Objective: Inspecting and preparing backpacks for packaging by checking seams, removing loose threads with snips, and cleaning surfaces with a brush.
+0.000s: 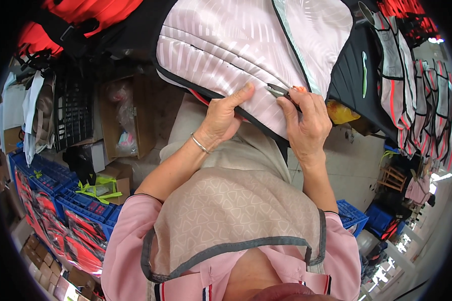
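Observation:
A pale pink sewn fabric panel [211,67] with white streaks, black edge binding and a grey-green strip lies across the black work surface and over my lap. My left hand [222,119] grips its near edge, thumb pressed on top and fingers tucked beneath. In my right hand [309,125] is a pair of small thread snips [275,91], with dark blades and a bit of orange at the fingers. The blades rest close to a seam running slantwise across the panel. My right fingers cover most of the snips' body.
A light green pen-like tool [364,75] lies on the black surface [344,75] at right. Grey-and-red straps [391,75] hang beyond it. Blue crates [85,203] with red-and-black goods stand at lower left, near a cardboard box [144,118]. A yellow bag [341,112] sits beside my right hand.

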Demonstrator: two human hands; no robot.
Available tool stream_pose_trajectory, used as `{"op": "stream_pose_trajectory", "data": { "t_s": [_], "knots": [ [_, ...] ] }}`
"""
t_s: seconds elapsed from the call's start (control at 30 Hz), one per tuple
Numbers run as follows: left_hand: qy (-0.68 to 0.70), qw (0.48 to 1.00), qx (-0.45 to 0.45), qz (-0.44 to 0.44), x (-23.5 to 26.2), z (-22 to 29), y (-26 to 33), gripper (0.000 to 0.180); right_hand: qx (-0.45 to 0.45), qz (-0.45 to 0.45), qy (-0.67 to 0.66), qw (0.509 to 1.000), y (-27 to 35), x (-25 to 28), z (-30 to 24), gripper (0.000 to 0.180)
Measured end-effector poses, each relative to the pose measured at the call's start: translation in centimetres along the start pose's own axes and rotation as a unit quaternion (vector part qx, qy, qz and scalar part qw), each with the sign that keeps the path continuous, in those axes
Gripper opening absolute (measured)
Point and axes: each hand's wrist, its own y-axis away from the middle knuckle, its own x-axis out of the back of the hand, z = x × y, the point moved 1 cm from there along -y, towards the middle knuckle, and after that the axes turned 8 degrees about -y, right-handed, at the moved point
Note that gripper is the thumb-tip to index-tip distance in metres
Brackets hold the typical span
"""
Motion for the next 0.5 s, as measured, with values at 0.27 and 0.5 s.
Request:
{"op": "stream_pose_trajectory", "data": {
  "t_s": [0.27,0.5],
  "knots": [
    [-0.004,1.000,-0.020,-0.001,0.28,-0.28,-0.09,0.033,0.012,0.008,0.023,1.000,0.24,-0.50,0.22,0.022],
    [-0.010,0.999,-0.030,0.014,0.41,-0.30,-0.07,0.035,-0.047,0.015,-0.072,0.996,0.62,-0.19,0.89,0.021]
  ]
}}
